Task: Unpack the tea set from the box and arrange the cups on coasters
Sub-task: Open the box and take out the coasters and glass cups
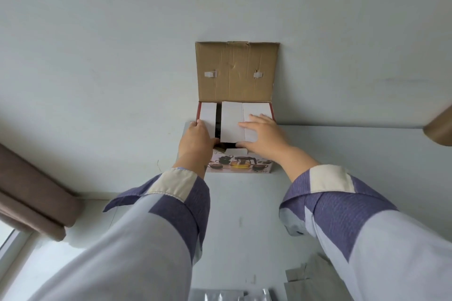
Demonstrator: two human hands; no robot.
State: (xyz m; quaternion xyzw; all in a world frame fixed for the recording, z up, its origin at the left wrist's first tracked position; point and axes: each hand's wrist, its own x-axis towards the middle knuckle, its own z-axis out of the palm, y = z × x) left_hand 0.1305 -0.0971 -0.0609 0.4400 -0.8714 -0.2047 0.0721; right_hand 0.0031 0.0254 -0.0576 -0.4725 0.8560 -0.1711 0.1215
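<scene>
Cardboard box (238,166) on white surface (342,154), against wall, lid (236,71) flipped up. Left hand (197,140) curled over left white inner carton (208,115); right hand (265,137) flat, fingers straight, pressing white cartons (232,120).

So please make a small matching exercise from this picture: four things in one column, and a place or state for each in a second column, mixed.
Things:
1. box lid
2. left hand
3. right hand
4. tea set picture

Places or states:
A. on the box's near side
B. flat on the wide white insert
C. folded back, brown inside showing
D. at the narrow white insert, left side

Pairs: 1-C, 2-D, 3-B, 4-A
</scene>
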